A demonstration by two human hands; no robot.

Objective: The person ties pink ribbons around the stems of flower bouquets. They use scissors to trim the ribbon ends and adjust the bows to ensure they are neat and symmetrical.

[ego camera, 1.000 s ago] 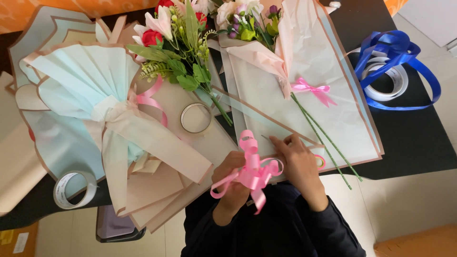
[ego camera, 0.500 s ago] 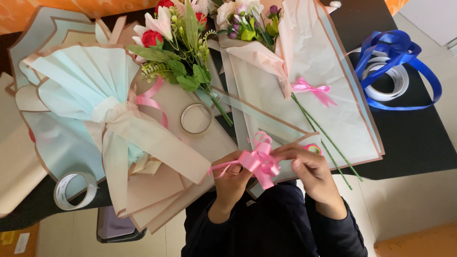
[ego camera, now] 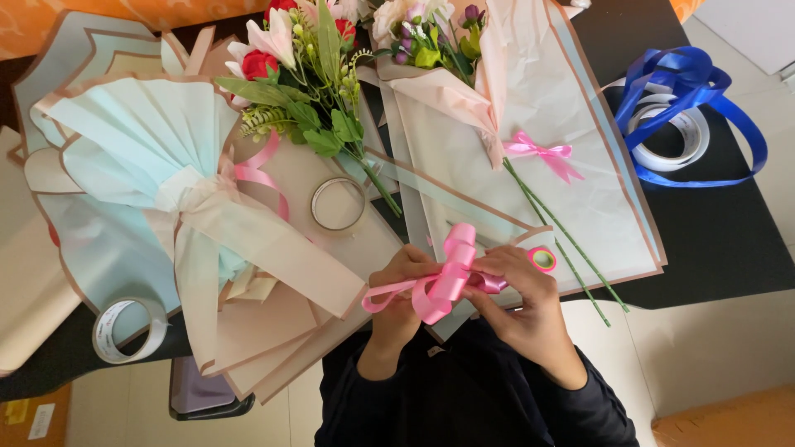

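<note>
Pink ribbon bow point(ego camera: 443, 281) pinched between left hand point(ego camera: 403, 285) and right hand point(ego camera: 517, 294), both closed on it, above bench point(ego camera: 729, 240) edge. Looks light, floppy, slippery; best held at centre knot.

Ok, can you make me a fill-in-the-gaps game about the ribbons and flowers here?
1. Both hands, left hand and right hand, hold a ribbon bow coloured ____.
2. The loose ribbon at the table's right end is ____.
3. The small bow tied round the flower stems is ____.

Missing words: pink, blue, pink
</note>
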